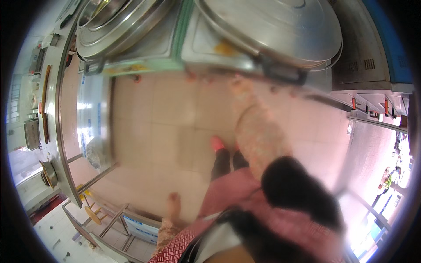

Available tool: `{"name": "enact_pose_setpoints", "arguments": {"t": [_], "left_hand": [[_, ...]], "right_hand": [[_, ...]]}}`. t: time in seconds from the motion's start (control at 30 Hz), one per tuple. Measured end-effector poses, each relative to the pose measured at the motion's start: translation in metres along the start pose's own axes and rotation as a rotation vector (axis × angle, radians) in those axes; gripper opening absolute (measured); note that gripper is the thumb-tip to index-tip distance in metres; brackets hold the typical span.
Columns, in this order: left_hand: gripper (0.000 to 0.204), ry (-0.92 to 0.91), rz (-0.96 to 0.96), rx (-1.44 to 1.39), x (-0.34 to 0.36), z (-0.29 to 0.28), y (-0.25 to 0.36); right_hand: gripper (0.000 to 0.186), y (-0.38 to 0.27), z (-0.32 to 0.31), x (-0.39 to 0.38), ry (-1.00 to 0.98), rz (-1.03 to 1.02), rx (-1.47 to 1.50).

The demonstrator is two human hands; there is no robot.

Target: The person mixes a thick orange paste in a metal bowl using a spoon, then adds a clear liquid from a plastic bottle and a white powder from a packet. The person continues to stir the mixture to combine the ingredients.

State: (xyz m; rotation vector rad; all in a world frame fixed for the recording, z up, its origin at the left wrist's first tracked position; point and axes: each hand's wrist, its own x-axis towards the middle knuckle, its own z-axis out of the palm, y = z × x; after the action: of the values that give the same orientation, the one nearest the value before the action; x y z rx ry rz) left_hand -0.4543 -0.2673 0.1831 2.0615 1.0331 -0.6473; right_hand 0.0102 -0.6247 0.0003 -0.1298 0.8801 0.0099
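Beige floor tiles spread across the middle of a kitchen, seen from above through a round fisheye view. The person's right hand, blurred, reaches forward to the front edge of a green-edged range; whether its fingers are apart, together or closed on anything cannot be told, nor whether they touch the range. Small red knobs sit along that edge, just left of the hand. Above and to the right, a large lidded steel pot stands on the range, a dark handle jutting toward the person. The left hand hangs low over the floor, well apart from the range, its finger position too blurred to tell. Both arms wear pale patterned sleeves; below are a pinkish-red apron and a red shoe. Farther left on the range, a metal bowl rests on a second wide steel lid. Steel-framed tables line the left side.
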Motion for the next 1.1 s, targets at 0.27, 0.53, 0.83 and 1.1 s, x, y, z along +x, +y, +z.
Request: {"name": "enact_pose_setpoints", "arguments": {"t": [0.27, 0.53, 0.83, 1.1], "left_hand": [[0.016, -0.006, 0.046, -0.004, 0.015, 0.014, -0.017], [0.022, -0.156, 0.006, 0.064, -0.009, 0.043, -0.008], [0.018, -0.156, 0.280, 0.092, 0.001, 0.069, 0.015], [0.019, -0.091, 0.090, 0.082, -0.022, 0.072, -0.010]], "right_hand": [[0.021, -0.072, -0.095, -0.015, -0.004, -0.211, -0.162], [0.022, -0.198, -0.064, -0.128, 0.193, -0.380, -0.184], [0.010, -0.059, -0.011, -0.093, -0.046, 0.051, -0.253], [0.009, 0.000, 0.015, -0.040, 0.046, 0.041, -0.122]]}}
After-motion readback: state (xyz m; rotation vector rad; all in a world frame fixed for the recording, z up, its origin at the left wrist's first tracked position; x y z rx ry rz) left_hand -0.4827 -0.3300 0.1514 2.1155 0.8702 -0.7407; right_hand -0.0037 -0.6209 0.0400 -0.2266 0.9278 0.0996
